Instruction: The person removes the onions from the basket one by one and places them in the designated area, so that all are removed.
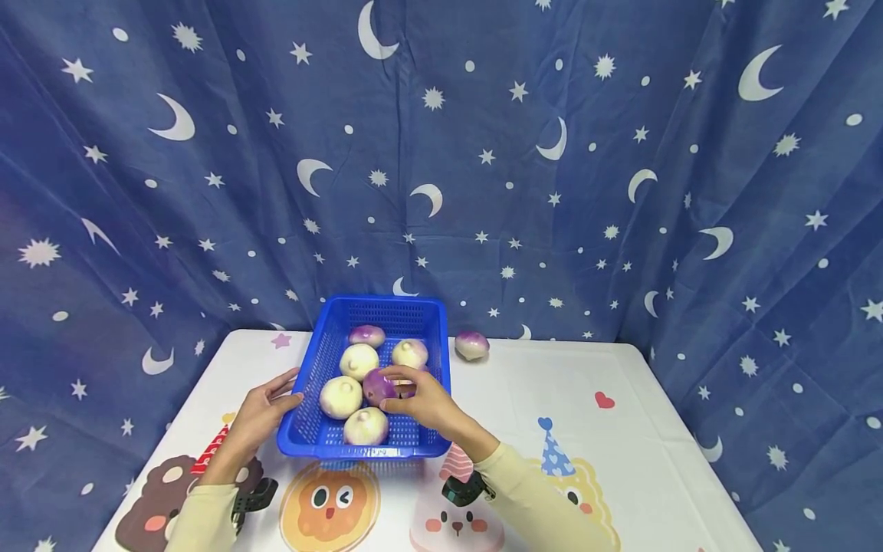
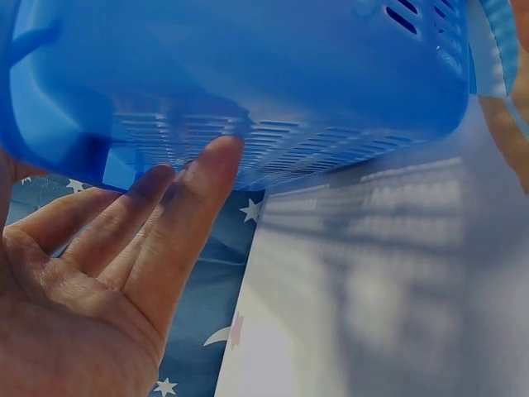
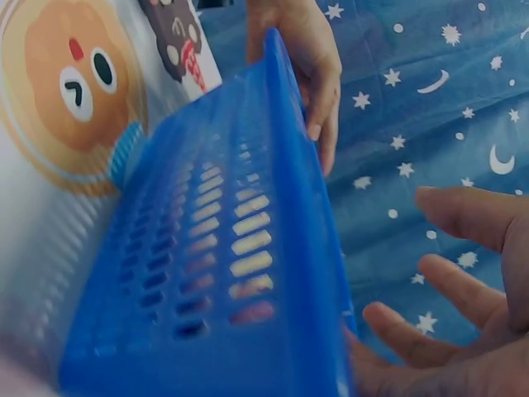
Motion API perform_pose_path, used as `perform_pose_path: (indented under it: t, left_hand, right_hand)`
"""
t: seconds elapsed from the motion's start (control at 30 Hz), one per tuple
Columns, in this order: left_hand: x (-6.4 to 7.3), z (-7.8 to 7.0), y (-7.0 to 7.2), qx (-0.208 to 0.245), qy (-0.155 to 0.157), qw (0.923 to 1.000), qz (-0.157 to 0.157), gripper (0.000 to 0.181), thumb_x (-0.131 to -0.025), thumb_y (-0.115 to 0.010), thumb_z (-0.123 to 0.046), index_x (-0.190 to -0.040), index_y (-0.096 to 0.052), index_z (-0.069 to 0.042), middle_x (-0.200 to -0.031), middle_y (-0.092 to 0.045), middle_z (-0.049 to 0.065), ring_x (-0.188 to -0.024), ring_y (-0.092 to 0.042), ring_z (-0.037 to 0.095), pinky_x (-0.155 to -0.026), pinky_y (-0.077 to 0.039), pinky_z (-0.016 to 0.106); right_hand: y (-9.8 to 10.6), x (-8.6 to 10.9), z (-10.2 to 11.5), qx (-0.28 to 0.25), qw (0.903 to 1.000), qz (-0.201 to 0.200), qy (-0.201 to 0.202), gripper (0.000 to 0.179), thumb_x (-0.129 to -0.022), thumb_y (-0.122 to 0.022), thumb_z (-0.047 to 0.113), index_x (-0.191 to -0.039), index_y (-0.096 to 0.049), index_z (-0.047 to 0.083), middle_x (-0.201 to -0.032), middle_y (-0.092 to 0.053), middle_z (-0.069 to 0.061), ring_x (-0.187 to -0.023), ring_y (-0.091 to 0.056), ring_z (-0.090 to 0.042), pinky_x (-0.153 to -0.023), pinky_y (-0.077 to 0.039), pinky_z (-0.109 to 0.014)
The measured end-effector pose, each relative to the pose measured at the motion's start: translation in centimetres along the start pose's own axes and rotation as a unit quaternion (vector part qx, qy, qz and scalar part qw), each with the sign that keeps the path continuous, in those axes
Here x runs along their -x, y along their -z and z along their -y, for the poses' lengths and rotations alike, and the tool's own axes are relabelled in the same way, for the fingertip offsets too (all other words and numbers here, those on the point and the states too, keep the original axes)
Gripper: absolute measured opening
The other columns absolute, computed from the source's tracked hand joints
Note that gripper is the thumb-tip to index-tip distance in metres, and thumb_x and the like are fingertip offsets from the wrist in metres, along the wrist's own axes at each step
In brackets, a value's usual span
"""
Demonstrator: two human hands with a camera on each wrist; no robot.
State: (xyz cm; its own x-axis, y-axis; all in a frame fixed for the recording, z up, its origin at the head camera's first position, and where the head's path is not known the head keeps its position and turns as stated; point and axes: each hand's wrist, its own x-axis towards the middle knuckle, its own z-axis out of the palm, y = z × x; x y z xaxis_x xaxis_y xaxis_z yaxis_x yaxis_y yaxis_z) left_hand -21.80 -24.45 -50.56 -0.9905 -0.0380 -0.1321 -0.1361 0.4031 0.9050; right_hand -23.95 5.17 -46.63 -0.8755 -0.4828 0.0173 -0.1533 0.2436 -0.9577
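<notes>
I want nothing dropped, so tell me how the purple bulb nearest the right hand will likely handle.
The purple bulb may be slippery, as its skin looks smooth. It will probably roll if pushed, given its rounded sides. Moving it could nudge its pale neighbours, which sit close.

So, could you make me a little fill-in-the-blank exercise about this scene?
The rectangular perforated plastic basket is coloured ____.
Exactly ____ round purple-and-white vegetable lies outside the basket on the white printed tablecloth.
The bare hand over the basket's interior is the person's ____ hand.
The dark blue fabric curtain bears white stars, dots and crescent ____.
Missing words: blue; one; right; moons.
</notes>
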Motion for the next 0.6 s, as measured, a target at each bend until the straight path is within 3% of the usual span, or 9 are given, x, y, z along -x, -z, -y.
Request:
perform_pose_path:
  t: [0.17, 0.37, 0.6]
  left_hand:
    - [0.0, -0.1, 0.1, -0.002, -0.001, 1.0, -0.002, 0.061, -0.099, -0.055, -0.021, -0.153, -0.032, -0.006, -0.152, -0.039, 0.029, -0.134, -0.047, 0.045, -0.107, -0.043, 0.052]
    - [0.2, -0.3, 0.0, 0.0, 0.007, 1.0, 0.003, 0.062, -0.1, -0.055, -0.022, -0.154, -0.03, -0.007, -0.153, -0.037, 0.028, -0.136, -0.046, 0.045, -0.108, -0.042, 0.052]
    - [0.2, -0.2, -0.1, 0.001, 0.007, 1.0, 0.0, 0.061, -0.1, -0.055, -0.022, -0.154, -0.031, -0.008, -0.153, -0.037, 0.028, -0.135, -0.047, 0.045, -0.107, -0.044, 0.052]
  right_hand:
    - [-1.1, -0.7, -0.2, 0.0, 0.9993, -0.009, -0.037, 0.051, -0.082, -0.077, 0.007, -0.13, -0.061, 0.006, -0.131, -0.061, -0.023, -0.123, -0.059, -0.042, -0.097, -0.054, -0.044]
    - [-2.2, -1.2, -0.5, 0.04, 0.9971, -0.014, -0.064, 0.05, -0.078, -0.08, 0.01, -0.126, -0.064, 0.005, -0.119, -0.068, -0.019, -0.112, -0.063, -0.035, -0.091, -0.053, -0.037]
    - [-2.7, -1.4, -0.8, 0.037, 0.9939, -0.006, -0.104, 0.052, -0.078, -0.08, 0.009, -0.127, -0.064, 0.008, -0.118, -0.069, -0.017, -0.092, -0.06, -0.016, -0.063, -0.053, -0.032]
